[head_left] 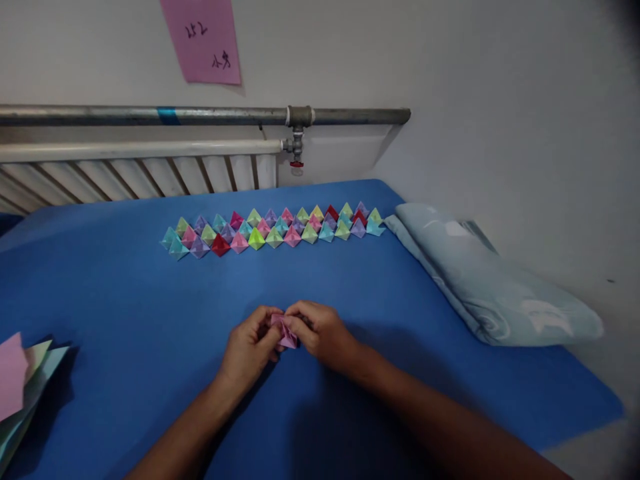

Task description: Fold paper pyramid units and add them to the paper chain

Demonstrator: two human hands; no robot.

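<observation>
A small folded piece of pink paper [287, 335] is pinched between both hands above the blue surface [150, 300]. My left hand [253, 343] grips its left side, with the thumb on the front. From the right, my right hand [317, 330] holds the upper right part with thumb and fingers. Farther back, several small folded paper pieces [257, 239] in pink, green, blue, purple and red stand in tight rows.
Loose coloured paper sheets [13, 380] lie at the left edge. A folded light-blue blanket [480, 273] rests at the right by the wall. Behind the surface are a radiator [150, 177], a metal pipe [225, 116] and a pink note [205, 40].
</observation>
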